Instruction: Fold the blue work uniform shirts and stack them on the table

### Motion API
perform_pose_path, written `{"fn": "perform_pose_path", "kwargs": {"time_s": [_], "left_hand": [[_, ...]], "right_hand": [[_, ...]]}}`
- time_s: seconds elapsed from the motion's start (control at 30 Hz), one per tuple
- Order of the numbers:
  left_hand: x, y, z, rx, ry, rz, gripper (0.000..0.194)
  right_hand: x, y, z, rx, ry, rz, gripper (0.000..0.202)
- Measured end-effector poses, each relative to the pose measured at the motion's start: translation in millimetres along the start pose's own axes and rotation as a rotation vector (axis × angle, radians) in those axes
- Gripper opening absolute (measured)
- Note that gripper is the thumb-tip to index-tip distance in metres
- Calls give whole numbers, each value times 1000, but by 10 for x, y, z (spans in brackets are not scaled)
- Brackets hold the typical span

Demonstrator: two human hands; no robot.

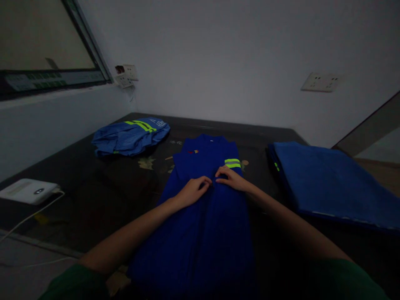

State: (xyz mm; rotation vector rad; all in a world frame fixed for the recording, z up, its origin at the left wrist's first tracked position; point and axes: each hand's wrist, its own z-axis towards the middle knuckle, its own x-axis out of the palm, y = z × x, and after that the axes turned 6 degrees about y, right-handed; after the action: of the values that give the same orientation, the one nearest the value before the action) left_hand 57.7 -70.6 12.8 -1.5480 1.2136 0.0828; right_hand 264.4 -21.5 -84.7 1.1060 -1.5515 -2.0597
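A deep-blue garment [215, 225] bears a yellow-and-gray striped band [232, 163]; yellow stripes [150, 128] mark a lighter-blue bundle [125, 139]; sleeves [78, 282] show green.

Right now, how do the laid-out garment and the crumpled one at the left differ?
The laid-out garment is spread fairly flat; the crumpled garment lies heaped. The laid-out one looks deeper blue; the crumpled one paler. The left hand and right hand touch the laid-out one; neither touches the crumpled one. Both are blue, show yellow-green bands and lie on the dark table.
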Motion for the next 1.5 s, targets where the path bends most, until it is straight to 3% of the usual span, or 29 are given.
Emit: {"fn": "perform_pose_path", "kwargs": {"time_s": [0.1,0.27,0.43,0.57,0.7,0.9,1.0,1.1,1.2,1.33,1.5], "left_hand": [[8,-23,183,-88,-35,9,29],[37,68,461,-201,47,48,18],[19,134,500,-228,61,9,16],[5,137,491,-226,47,-17,18],[27,136,461,-216,30,-60,32],[74,143,397,-161,-11,-199,50],[75,132,302,-123,-72,-165,47],[63,99,117,-70,-138,10,30],[62,53,-84,-41,-102,165,16],[96,-20,-215,3,-65,210,21],[131,-65,-219,20,-53,233,25]], "right_hand": [[-14,5,5,-19,-16,-3,19],[-110,-40,-60,-27,-55,-63,18],[-132,-204,-162,130,-82,-259,31],[-79,-284,-209,149,-38,-348,38],[-77,-217,-198,135,-41,-365,37],[-94,104,-18,17,31,-266,21],[-58,138,82,49,85,-242,16],[-24,89,131,67,95,-189,11],[-3,51,132,75,83,-97,8],[26,42,104,79,75,-55,7],[3,99,84,39,85,-5,14]]}}
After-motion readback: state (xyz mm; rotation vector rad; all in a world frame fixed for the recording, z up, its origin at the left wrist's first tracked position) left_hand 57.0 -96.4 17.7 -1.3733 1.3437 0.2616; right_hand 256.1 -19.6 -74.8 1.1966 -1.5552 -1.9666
